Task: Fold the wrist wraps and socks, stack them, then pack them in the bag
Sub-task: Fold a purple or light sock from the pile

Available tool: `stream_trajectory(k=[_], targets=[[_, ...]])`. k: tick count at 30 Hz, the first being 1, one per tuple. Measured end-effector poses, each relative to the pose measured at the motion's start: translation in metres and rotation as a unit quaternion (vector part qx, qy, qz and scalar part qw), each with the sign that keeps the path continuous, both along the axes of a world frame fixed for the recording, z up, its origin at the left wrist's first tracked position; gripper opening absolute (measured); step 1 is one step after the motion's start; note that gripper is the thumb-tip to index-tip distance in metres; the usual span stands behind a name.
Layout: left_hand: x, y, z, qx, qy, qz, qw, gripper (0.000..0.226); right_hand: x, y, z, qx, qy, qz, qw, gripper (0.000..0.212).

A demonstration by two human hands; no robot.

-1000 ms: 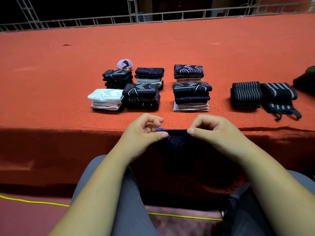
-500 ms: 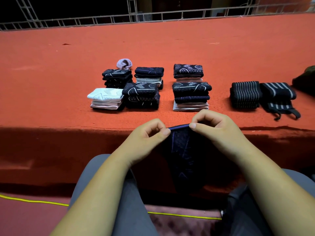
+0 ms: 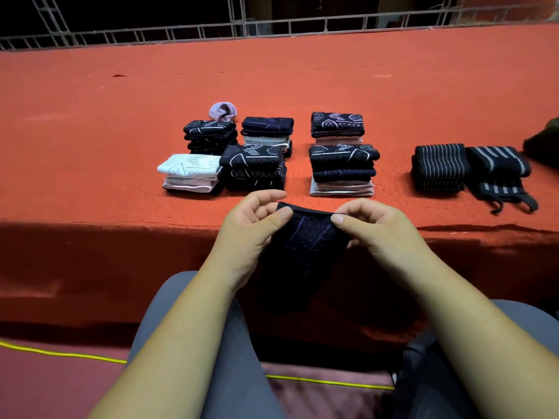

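A dark navy sock point(image 3: 305, 252) with faint purple lines hangs in front of the platform's front edge. My left hand point(image 3: 251, 228) pinches its top left corner and my right hand point(image 3: 372, 228) pinches its top right corner, stretching the cuff between them. On the red carpeted platform point(image 3: 90, 131) behind lie several stacks of folded socks, among them a white stack point(image 3: 190, 173), a dark stack point(image 3: 254, 167) and a mixed stack point(image 3: 343, 170). Two black striped wrist wraps point(image 3: 438, 167) point(image 3: 496, 173) lie folded at the right. A dark bag point(image 3: 544, 140) shows at the right edge.
A rolled lilac sock point(image 3: 223, 111) sits behind the back left stack. A metal truss railing point(image 3: 272, 27) runs along the platform's far edge. My grey-trousered knees are below, with a yellow cord point(image 3: 60, 354) on the floor.
Both hands have lifted the sock higher, up to the platform's front edge, and spread its cuff wider. The stacks and wraps have not moved.
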State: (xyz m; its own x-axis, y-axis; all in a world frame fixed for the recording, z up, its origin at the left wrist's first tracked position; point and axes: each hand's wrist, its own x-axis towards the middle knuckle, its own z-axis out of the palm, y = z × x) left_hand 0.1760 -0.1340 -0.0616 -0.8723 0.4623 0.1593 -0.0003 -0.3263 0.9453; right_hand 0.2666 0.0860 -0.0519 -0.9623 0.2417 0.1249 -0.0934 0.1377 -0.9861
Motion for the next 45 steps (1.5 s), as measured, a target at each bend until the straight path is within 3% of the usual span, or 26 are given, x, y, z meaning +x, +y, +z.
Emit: stream_trajectory(k=[3, 5, 9, 12, 16, 18, 22, 26, 30, 33, 35, 38, 41, 43, 45], targets=[[-0.002, -0.006, -0.004, -0.100, 0.005, -0.020, 0.995, 0.029, 0.003, -0.001, 0.001, 0.019, 0.015, -0.017, 1.000, 0.008], [-0.001, -0.005, -0.005, -0.114, -0.011, -0.004, 0.993, 0.019, 0.003, 0.001, 0.001, 0.019, 0.022, -0.025, 0.999, 0.009], [0.001, -0.003, -0.002, -0.067, -0.029, 0.008, 0.997, 0.015, 0.004, 0.001, 0.004, -0.009, -0.007, 0.031, 0.999, 0.020], [0.002, -0.002, 0.000, -0.029, -0.033, 0.020, 0.999, 0.011, 0.002, 0.000, -0.001, 0.046, -0.054, 0.043, 0.997, 0.013], [-0.002, -0.005, 0.002, -0.006, -0.072, 0.000, 0.997, 0.015, 0.002, -0.003, 0.000, 0.016, -0.007, 0.014, 1.000, 0.014], [-0.004, -0.008, 0.000, -0.052, -0.066, -0.042, 0.996, 0.024, 0.006, -0.005, 0.004, -0.010, 0.017, 0.011, 1.000, 0.017], [-0.003, -0.009, -0.006, -0.141, -0.016, -0.059, 0.988, 0.015, 0.007, -0.003, 0.003, -0.028, 0.027, -0.014, 0.999, 0.020], [0.001, -0.005, -0.004, -0.090, -0.041, -0.033, 0.995, 0.016, 0.007, 0.000, 0.004, -0.041, -0.008, 0.031, 0.999, 0.024], [0.003, -0.003, 0.000, -0.005, -0.080, -0.002, 0.997, 0.010, 0.001, -0.004, -0.006, 0.024, -0.040, 0.074, 0.996, 0.022], [0.000, -0.007, 0.003, -0.014, -0.089, 0.007, 0.996, 0.009, -0.003, -0.005, -0.009, 0.011, -0.034, 0.040, 0.999, 0.016], [-0.003, -0.012, 0.001, -0.060, -0.089, -0.047, 0.993, 0.017, -0.005, -0.004, -0.010, -0.007, -0.028, 0.031, 0.999, 0.017], [-0.003, -0.015, -0.005, -0.125, -0.074, -0.136, 0.980, 0.041, -0.005, -0.002, -0.012, -0.086, -0.023, 0.024, 0.996, 0.019], [-0.001, -0.012, -0.010, -0.141, -0.061, -0.114, 0.982, 0.039, -0.003, -0.003, -0.005, -0.162, -0.009, 0.029, 0.986, 0.019], [0.000, -0.010, -0.010, -0.123, -0.069, -0.081, 0.987, 0.036, -0.003, -0.003, -0.005, -0.118, -0.003, 0.059, 0.991, 0.024], [-0.001, -0.010, -0.008, -0.089, -0.077, -0.053, 0.992, 0.036, -0.003, -0.003, -0.006, -0.011, -0.014, 0.080, 0.997, 0.034]])
